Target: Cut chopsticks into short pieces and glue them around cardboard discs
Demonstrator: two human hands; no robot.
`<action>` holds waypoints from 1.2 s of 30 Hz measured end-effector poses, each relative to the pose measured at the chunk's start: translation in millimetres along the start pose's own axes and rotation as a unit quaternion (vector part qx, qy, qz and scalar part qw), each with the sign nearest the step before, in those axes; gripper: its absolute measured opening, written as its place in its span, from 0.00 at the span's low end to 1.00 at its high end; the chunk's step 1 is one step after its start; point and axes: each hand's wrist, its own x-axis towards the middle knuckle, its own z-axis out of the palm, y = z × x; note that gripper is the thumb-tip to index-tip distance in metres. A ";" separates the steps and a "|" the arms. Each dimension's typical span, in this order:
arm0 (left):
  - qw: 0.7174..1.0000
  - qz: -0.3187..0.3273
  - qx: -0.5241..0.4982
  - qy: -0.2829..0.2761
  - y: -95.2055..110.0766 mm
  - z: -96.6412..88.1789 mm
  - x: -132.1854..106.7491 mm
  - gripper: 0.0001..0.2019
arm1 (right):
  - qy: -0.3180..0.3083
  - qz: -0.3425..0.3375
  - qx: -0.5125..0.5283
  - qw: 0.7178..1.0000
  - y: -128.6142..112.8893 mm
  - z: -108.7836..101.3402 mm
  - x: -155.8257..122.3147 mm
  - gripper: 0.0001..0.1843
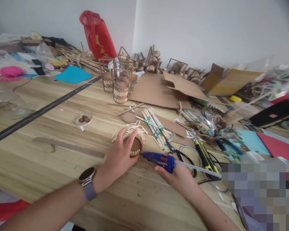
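My left hand [121,150] grips a small round cardboard tray [135,147] whose rim is lined with short wooden stick pieces. The thumb lies along its near side and fingers reach over its far rim. In my right hand [179,176] is a blue hot glue gun [160,161], a small red light showing on it and a long clear glue stick [197,168] running out of its back. The nozzle points left and meets or nearly meets the near right side of the tray. Cut stick pieces [141,130] lie loose just behind the tray.
Behind the hands lie a cardboard disc [129,117], wrapped chopsticks [155,126], black scissors [180,154] and a yellow-black cutter [205,157]. A white ring [83,120] with brown balls sits left. Finished basket models [121,91] and cardboard sheets [154,91] stand farther back. A cardboard strip [69,146] lies left.
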 end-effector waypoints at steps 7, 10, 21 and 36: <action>1.000 0.001 -0.008 0.003 -0.2 -0.7 -0.1 0.47 | 0.016 0.020 0.008 1.000 0.9 3.4 0.2 0.19; 1.000 -0.004 -0.012 0.004 0.2 -1.1 -0.1 0.47 | 0.009 0.025 0.032 0.999 -1.6 -0.2 2.5 0.21; 1.000 0.004 0.002 0.000 0.4 -1.4 0.4 0.48 | -0.243 0.074 0.161 0.954 -0.7 -53.1 -5.8 0.28; 1.000 0.002 0.002 -0.003 -0.2 -1.6 -0.2 0.47 | -0.060 0.045 -0.250 0.965 -29.6 -44.6 31.1 0.05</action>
